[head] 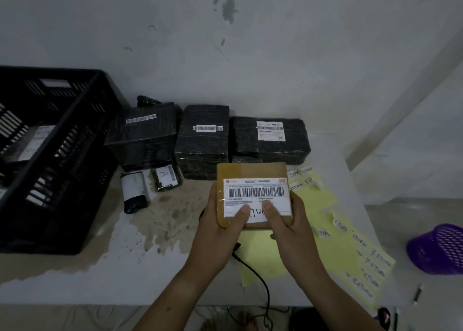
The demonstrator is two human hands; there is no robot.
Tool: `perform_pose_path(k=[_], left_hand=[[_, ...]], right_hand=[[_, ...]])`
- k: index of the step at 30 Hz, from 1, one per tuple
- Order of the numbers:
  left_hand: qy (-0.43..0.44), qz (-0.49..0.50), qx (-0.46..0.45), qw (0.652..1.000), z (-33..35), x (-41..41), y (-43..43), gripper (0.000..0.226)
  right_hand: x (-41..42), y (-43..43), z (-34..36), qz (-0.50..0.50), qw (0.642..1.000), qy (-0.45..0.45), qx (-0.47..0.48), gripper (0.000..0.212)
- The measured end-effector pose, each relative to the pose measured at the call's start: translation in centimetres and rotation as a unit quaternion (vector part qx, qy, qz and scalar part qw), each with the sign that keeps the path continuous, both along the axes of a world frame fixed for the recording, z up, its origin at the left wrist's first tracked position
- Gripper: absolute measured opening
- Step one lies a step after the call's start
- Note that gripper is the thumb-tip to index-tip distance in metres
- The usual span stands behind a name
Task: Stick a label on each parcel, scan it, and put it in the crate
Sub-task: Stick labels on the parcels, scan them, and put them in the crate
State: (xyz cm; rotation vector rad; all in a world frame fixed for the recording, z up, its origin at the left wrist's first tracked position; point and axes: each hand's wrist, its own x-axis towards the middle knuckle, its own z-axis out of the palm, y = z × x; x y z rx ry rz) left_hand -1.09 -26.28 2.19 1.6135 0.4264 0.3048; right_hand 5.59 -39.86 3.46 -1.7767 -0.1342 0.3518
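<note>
**Pressing a label onto the brown parcel**

Holding the brown parcel (250, 172) from both sides, your left hand (220, 230) and right hand (288, 228) are close together, fingers curled under its near edges. Both thumbs lie flat on its top face, on a small white handwritten label (256, 214) that sits at the lower edge of the printed shipping label (255, 192). Whether the parcel rests on the table (150, 268) or hangs just above it cannot be told.

Behind it, three black wrapped parcels (203, 140) stand in a row against the wall, each with a barcode sticker. Two small packets (134, 190) lie in front of the leftmost one. The black crate (62, 155) stands at your far left, with a labelled parcel (35, 140) inside.

To your right lie yellow backing sheets (313, 200) carrying more handwritten labels, and beyond them a purple basket (438, 248) lies tipped over. A black cable (253, 273) runs off the table's near edge between your forearms.
</note>
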Motion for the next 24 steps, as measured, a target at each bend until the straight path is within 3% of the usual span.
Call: perform_pose_path(k=[13, 18, 21, 24], left_hand=[[0.024, -0.016, 0.019, 0.999, 0.0, 0.5, 2.5, 0.056], [0.038, 0.030, 0.217, 0.975, 1.3, -3.9, 11.5, 0.052], [0.061, 0.055, 0.362, 0.929, 2.4, -8.0, 18.9, 0.054], [0.119, 0.102, 0.433, 0.888, 3.9, -13.2, 26.6, 0.050]], right_hand=[[2.8, 0.6, -0.9, 0.079, 0.996, 0.040, 0.022, 0.047], [3.6, 5.0, -0.2, 0.103, 0.992, 0.077, 0.006, 0.048], [3.8, 8.1, 0.0, 0.104, 0.992, 0.077, 0.004, 0.049], [3.1, 13.1, 0.3, 0.116, 0.991, 0.073, 0.009, 0.057]])
